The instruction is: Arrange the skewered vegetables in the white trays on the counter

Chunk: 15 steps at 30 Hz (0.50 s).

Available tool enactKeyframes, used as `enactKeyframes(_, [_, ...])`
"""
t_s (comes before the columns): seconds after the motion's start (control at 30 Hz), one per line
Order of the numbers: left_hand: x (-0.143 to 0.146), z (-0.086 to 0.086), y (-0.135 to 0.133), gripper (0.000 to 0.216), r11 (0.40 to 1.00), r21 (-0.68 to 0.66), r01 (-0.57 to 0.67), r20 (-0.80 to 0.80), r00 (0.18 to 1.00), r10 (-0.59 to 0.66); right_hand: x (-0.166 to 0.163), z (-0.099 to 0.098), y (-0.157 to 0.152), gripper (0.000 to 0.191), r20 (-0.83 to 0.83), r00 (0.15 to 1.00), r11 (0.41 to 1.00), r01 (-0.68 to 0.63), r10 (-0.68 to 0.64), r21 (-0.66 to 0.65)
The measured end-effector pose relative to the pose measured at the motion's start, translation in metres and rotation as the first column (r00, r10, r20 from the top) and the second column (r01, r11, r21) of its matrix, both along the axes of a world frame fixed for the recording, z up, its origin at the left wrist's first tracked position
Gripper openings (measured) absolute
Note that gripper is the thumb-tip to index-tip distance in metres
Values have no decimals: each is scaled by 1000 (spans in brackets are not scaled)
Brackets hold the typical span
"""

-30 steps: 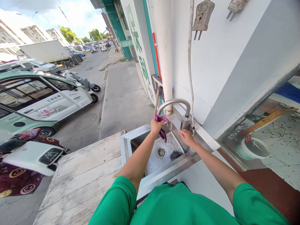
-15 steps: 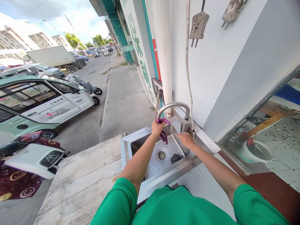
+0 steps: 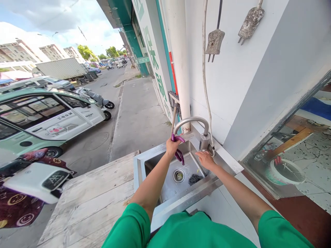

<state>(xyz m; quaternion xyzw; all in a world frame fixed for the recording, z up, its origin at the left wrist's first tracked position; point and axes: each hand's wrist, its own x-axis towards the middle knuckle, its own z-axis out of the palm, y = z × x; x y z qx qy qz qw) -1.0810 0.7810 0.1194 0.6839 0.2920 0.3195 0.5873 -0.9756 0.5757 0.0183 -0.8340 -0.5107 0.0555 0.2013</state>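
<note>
My left hand (image 3: 171,146) is closed around several long, thin purple vegetables that look like eggplants (image 3: 179,156), under the mouth of the curved faucet (image 3: 192,119). Their ends hang below and above my fingers, over the steel sink (image 3: 191,148). Stretched out at the faucet's base is my right hand (image 3: 206,160), its fingers extended and holding nothing visible; I cannot tell whether they touch the faucet. Water droplets splash near the drain (image 3: 178,175). A dark scouring pad (image 3: 194,179) lies on the sink floor.
Left of the sink is a worn wooden board (image 3: 98,193). A mop (image 3: 174,103) leans by a white pipe (image 3: 181,62). Two plugs (image 3: 215,42) hang on the wall. A bucket (image 3: 287,171) stands behind the glass at right. A scooter (image 3: 36,179) and a three-wheeler (image 3: 49,119) are parked at left.
Splashing water shows more plainly in the sink. The view has shifted slightly. My left hand still grips the eggplants, and my right hand stays by the faucet's base.
</note>
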Motion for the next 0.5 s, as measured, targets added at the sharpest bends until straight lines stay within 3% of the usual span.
enactKeyframes(0.1, [-16,0,5,17,1000,9,0,-3,1000,0,-12,6,-6,54,19,1000,998,19,-18,-61])
enactKeyframes(0.23, [-48,-3,17,25,999,18,-49,-8,999,49,-46,8,-7,59,48,998,999,39,-38,-20])
enactKeyframes(0.37, [-90,-4,30,41,974,-6,-227,-33,973,227,-98,-6,7,57,-239,968,997,70,-73,-23])
enactKeyframes(0.5, [-134,1,42,46,963,100,-250,-153,953,263,-147,-30,39,57,-495,859,991,112,-134,-73])
